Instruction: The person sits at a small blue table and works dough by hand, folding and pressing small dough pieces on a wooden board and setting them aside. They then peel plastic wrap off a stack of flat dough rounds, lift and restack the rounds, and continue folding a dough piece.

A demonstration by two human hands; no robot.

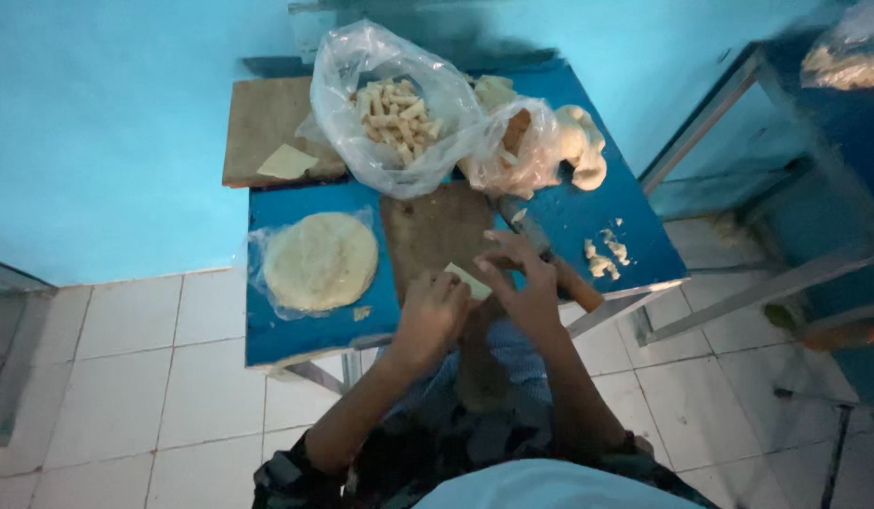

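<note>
Two bare hands work together at the near edge of a brown wooden board (427, 231) that lies on a small blue table (314, 325). The left hand (429, 316) has its fingers curled narrow, tips pressed onto the near corner of a pale dough sheet (468, 280). The right hand (520, 283) has its fingers bent over the same sheet from the other side, tips touching it; the sheet lies flat between both sets of fingertips. Whether either hand fully pinches the sheet cannot be determined.

Just right of the right fingers, a wooden rolling pin (569, 281) lies diagonally on the table. Further right of it sit small dough scraps (604, 254). Left of the left fingers, a round stack of wrappers (321, 260) rests on clear plastic. Beyond the fingertips, at the far side of the table, stands an open clear bag of rolled pastry sticks (396, 113), with a second bag holding dough (526, 141) beside it. A single square sheet (286, 162) lies on another board (258, 118) at the far left.
</note>
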